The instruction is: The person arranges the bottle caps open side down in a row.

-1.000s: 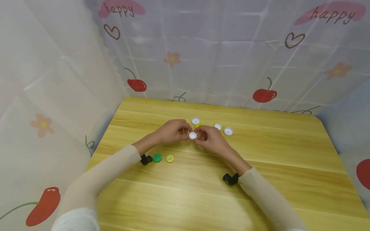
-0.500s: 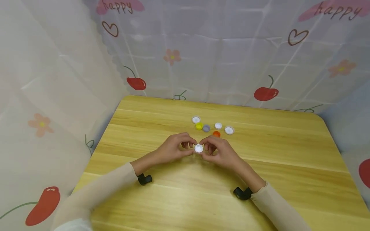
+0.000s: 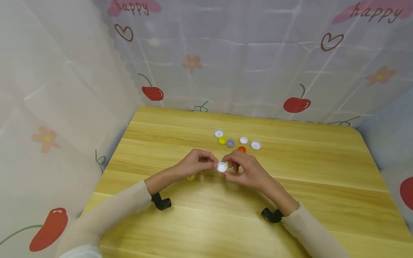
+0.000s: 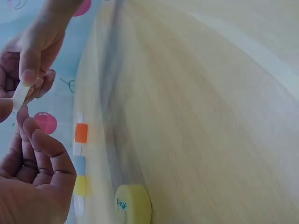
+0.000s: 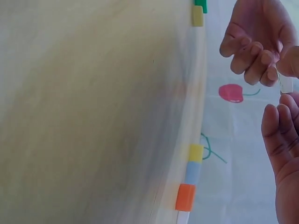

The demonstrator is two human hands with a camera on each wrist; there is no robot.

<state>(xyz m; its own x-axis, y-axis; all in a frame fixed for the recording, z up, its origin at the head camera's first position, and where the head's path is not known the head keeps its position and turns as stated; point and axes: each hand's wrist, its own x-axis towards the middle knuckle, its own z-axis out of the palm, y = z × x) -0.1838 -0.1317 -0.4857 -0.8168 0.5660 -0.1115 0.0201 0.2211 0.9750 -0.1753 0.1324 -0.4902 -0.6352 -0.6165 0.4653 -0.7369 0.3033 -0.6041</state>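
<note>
Both hands pinch one small white bottle cap (image 3: 222, 167), hollow side up in the head view, above the table. My left hand (image 3: 195, 163) grips its left edge with thumb and fingers. On the opposite edge, the thumb and fingertips of my right hand (image 3: 248, 169) hold it. In the left wrist view the cap (image 4: 20, 96) appears edge-on between the thumbs. A yellow cap (image 3: 190, 177) lies under my left hand, mostly covered; its marked top shows on the yellow cap (image 4: 133, 205) in the left wrist view.
Beyond the hands lie a white cap (image 3: 219, 133), a yellow cap (image 3: 222, 141), a grey-blue cap (image 3: 230, 143), an orange cap (image 3: 242, 149) and two more white ones. A green cap (image 5: 201, 4) shows in the right wrist view. A printed curtain (image 3: 245, 82) borders the wooden table (image 3: 309, 208).
Both hands have drawn the white cap nearer to the body, uncovering the orange and grey-blue caps. The green cap is now hidden in the head view. Lately the left thumb has shifted on the rim.
</note>
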